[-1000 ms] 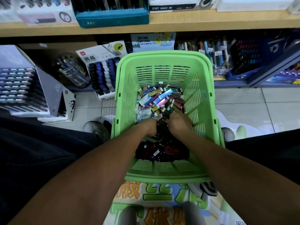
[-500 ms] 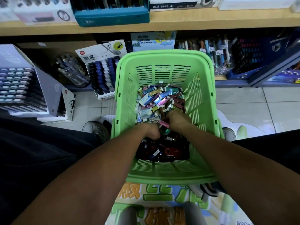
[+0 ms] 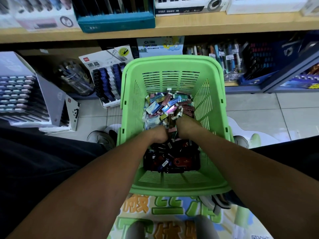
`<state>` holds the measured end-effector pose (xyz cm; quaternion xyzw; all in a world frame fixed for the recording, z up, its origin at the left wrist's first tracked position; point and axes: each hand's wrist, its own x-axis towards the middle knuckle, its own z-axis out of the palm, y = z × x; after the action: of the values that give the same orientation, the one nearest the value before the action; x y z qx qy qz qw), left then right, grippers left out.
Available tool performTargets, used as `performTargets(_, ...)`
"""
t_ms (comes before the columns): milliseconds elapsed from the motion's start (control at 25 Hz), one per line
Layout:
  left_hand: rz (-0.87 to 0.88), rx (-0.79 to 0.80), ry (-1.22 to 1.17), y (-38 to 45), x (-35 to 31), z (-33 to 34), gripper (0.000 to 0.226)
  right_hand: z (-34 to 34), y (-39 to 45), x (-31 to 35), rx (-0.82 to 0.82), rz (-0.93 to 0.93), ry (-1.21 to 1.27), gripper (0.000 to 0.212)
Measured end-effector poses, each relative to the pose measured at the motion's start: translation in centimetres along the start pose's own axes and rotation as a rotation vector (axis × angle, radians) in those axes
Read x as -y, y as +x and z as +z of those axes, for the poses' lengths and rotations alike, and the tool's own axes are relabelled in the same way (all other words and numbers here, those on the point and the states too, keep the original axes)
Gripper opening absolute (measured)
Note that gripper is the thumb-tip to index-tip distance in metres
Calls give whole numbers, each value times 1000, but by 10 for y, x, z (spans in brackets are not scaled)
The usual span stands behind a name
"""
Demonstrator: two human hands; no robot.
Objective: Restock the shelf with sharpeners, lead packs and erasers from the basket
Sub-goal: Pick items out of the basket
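Both hands deep in the basket [image 3: 128,94].
My left hand [image 3: 159,135] and right hand [image 3: 185,125] dig among the packs [image 3: 165,106]; fingers buried, so each grip's state I cannot tell.

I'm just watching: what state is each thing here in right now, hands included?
Green basket: upright on the floor, partly filled.
Colourful small packs: heaped loose at the basket's far end.
Dark items: piled at the near end.
Left hand: down in the pile, fingers hidden.
Right hand: down in the pile, fingers hidden.
Lead display box: standing on the floor, well stocked.
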<state>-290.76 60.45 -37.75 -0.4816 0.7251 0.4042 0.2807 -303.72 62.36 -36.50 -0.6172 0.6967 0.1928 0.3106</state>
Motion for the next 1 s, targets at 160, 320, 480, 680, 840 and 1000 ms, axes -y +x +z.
performTargets(160, 3, 23, -35, 5, 2, 8, 11, 24, -7, 0, 59, -91, -109, 35)
performTargets(320, 51, 20, 14, 4, 1, 10, 27, 10, -4, 1, 3, -73, -70, 26)
performTargets(480, 37, -26, 13, 4, -2, 4, 35, -37, 15, -7, -59, 61, 553, 31)
performTargets(680, 18, -54, -126, 1, -4, 4, 35, -35, -1, -10, -181, 158, 384, 11)
performTargets(840, -31, -10, -329, -1, 0, 5, 29, 1, -13, -8, 58, 54, -43, 25)
performTargets(1000, -57, 42, -285, 2, -4, 6, 25, 31, -14, 1, 186, 56, -26, 35)
